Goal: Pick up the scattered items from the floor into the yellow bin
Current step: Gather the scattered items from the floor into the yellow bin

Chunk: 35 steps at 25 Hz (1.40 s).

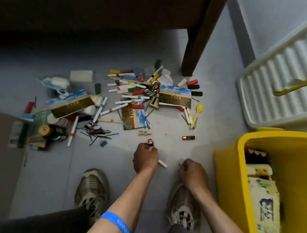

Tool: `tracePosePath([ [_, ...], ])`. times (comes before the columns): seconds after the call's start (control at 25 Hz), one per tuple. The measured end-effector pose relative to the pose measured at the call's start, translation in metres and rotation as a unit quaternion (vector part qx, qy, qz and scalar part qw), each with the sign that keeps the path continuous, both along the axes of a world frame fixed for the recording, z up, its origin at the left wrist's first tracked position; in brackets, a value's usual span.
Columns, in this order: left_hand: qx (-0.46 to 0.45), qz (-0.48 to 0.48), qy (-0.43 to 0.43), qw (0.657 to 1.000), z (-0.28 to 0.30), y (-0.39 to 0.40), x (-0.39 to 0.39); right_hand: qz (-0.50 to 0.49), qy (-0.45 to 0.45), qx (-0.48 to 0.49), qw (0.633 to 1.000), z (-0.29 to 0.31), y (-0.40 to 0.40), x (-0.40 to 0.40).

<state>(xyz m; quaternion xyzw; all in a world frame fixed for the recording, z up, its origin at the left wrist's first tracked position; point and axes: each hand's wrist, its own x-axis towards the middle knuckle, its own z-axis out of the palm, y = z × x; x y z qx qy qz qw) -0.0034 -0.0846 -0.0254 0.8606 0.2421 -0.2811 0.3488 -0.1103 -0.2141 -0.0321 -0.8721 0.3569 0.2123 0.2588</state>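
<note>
The left hand [145,158] is closed around a white marker [162,163] whose end sticks out toward the wrist, its fingertips reaching down to a small red figure [149,142] on the floor, probably to gather several pieces before one trip. The right hand [192,173] is pinched narrowly on what looks like a thin dark pin [180,165], though the view is too dim to be sure. The yellow bin [229,164] stands open just beside that hand, while most clutter still lies ahead near the table leg [195,48].
</note>
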Motion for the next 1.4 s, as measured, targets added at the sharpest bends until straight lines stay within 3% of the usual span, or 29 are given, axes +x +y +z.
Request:
tracePosePath([
  [0.16,0.029,-0.031,-0.029,0.999,-0.032,0.003,0.005,0.092,0.010,-0.057,0.994,-0.033,0.002,0.007],
  [0.28,0.010,0.024,-0.036,0.999,-0.032,0.003,0.010,0.116,0.037,-0.078,0.990,-0.032,0.006,0.021],
  [0.36,-0.066,0.111,-0.006,0.992,-0.029,0.006,0.010,0.057,0.023,-0.040,0.997,-0.020,0.008,0.033],
  [0.4,-0.133,0.175,0.019,0.975,-0.028,0.009,0.013,-0.002,-0.014,0.025,1.000,-0.012,0.013,0.042],
  [0.48,-0.304,0.284,0.115,0.902,-0.021,0.015,0.022,-0.089,-0.101,0.188,0.973,0.004,0.032,0.066],
  [0.56,-0.418,0.299,0.184,0.838,-0.014,0.021,0.028,-0.098,-0.153,0.314,0.932,0.017,0.053,0.084],
  [0.64,-0.450,0.294,0.171,0.826,-0.013,0.025,0.034,-0.087,-0.177,0.341,0.919,0.019,0.062,0.095],
  [0.76,-0.414,0.313,0.124,0.846,-0.014,0.035,0.042,-0.047,-0.207,0.196,0.957,0.007,0.051,0.109],
  [0.84,-0.403,0.328,0.110,0.847,-0.018,0.043,0.049,0.115,-0.193,0.049,0.973,-0.008,0.044,0.120],
  [0.96,-0.399,0.360,0.110,0.836,-0.024,0.057,0.057,0.333,-0.116,-0.074,0.933,-0.027,0.056,0.140],
  [1.04,-0.383,0.373,0.105,0.839,-0.028,0.061,0.062,0.361,-0.088,-0.100,0.923,-0.032,0.060,0.147],
  [1.12,-0.372,0.383,0.092,0.840,-0.032,0.061,0.064,0.273,-0.121,-0.048,0.953,-0.032,0.060,0.146],
  [1.2,-0.398,0.389,0.091,0.826,-0.031,0.055,0.066,0.081,-0.170,0.112,0.976,-0.020,0.060,0.146],
  [1.24,-0.424,0.385,0.099,0.814,-0.029,0.051,0.067,0.003,-0.181,0.212,0.960,-0.010,0.063,0.147],
  [1.32,-0.476,0.377,0.120,0.785,-0.023,0.045,0.070,-0.015,-0.184,0.309,0.933,0.007,0.071,0.152],
  [1.4,-0.488,0.379,0.119,0.777,-0.020,0.042,0.073,0.034,-0.203,0.233,0.950,0.015,0.075,0.157],
])
